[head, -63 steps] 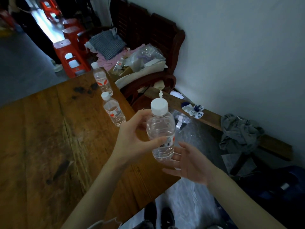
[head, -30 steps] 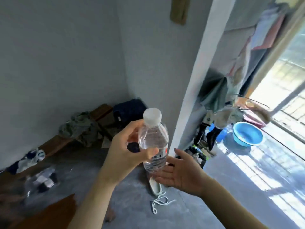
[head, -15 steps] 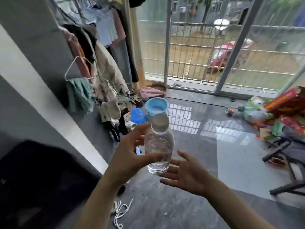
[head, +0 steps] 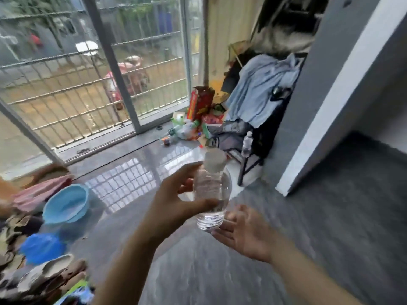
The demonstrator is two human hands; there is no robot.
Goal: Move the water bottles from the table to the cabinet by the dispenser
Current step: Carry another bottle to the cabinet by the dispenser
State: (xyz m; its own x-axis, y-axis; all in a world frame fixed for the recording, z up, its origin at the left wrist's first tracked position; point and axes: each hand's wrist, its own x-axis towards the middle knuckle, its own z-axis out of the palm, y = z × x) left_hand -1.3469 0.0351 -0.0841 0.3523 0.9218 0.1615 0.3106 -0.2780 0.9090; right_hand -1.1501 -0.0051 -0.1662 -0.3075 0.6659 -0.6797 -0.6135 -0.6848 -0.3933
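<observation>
The left hand (head: 176,201) keeps its grip clamped around the upright water bottle (head: 211,194), held in mid-air; the right hand (head: 244,232), fingers spread, seems just beneath it. The barred window (head: 88,73) now sits left, and the blue basin (head: 66,205) has shifted low-left.

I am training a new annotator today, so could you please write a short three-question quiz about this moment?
1. True or false: the left hand grips the clear plastic water bottle with a white cap.
2. The right hand is: A) gripping the cap, B) open beside the bottle's base, C) out of view.
3. What round light blue thing lies on the floor at the left?

Key: 1 true; 2 B; 3 a light blue plastic basin.
</observation>
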